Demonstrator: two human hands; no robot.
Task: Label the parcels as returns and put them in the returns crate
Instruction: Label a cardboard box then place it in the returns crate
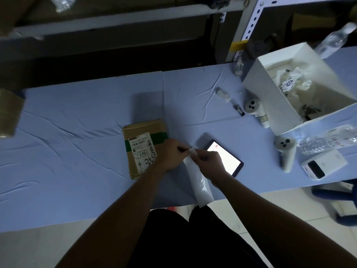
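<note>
A small brown cardboard parcel [144,145] with a green band and a white shipping label with handwriting lies on the blue-covered table [77,132]. My left hand [170,155] is just right of it, gripping a thin dark pen whose tip points right. My right hand [209,161] pinches the top end of a long white label backing strip [200,182] that hangs down over the table's front edge. The two hands meet at the strip's top. A white open box [270,101] with crumpled paper inside stands at the right.
A lit phone [225,157] lies right of my hands. Two white controllers [255,109] [286,151], a power bank [322,167], plastic bottles [328,140] and small vials sit at the right. A cardboard box [7,113] is at the left edge. Metal shelving stands behind.
</note>
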